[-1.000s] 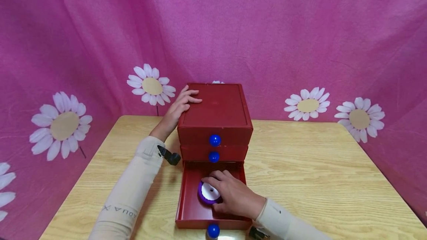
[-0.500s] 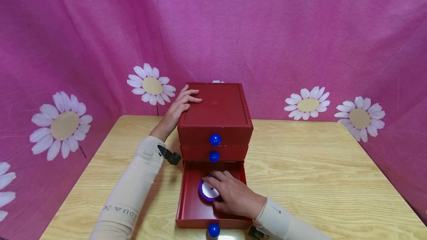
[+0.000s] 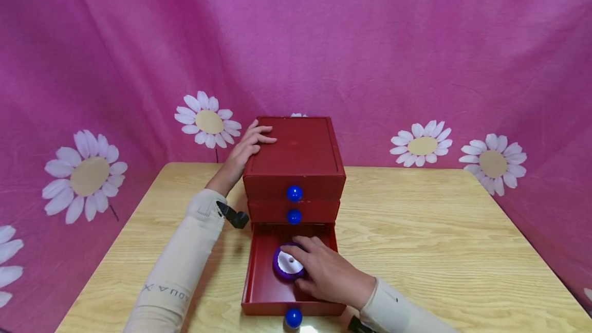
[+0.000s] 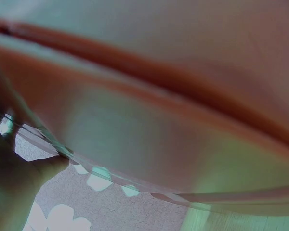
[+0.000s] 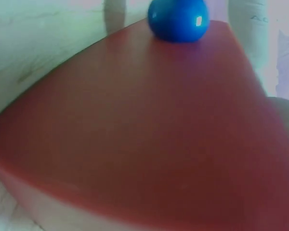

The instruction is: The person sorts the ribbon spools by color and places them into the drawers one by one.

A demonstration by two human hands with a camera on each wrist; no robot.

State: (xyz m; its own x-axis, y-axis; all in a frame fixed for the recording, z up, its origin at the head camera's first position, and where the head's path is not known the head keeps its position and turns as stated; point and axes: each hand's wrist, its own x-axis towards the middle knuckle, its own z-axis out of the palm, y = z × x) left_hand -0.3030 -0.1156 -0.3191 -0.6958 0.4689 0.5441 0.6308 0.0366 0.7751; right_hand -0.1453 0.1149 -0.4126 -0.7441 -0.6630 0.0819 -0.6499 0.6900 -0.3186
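A red drawer box (image 3: pixel 298 145) with blue knobs stands on the table, its bottom drawer (image 3: pixel 263 292) pulled out towards me. Inside that drawer, my right hand (image 3: pixel 326 274) pinches a ribbon spool (image 3: pixel 289 263), white-faced with a purple rim and a small centre hole; part of it is hidden under the fingers. My left hand (image 3: pixel 240 157) rests against the box's left side, fingers extended over the top edge. The left wrist view shows the box's side wall (image 4: pixel 135 130) beside the left hand (image 4: pixel 14 178). The drawer front (image 5: pixel 149 125) fills the right wrist view.
The two upper drawers are closed, with blue knobs (image 3: pixel 294 193) on their fronts. The bottom drawer's knob (image 3: pixel 293 318) sticks out near the table's (image 3: pixel 430 240) front. A pink curtain (image 3: pixel 370 55) with printed daisies hangs behind and at both sides.
The head view has shifted slightly. Both hands, the ribbon spool and the drawer keep nearly the same places.
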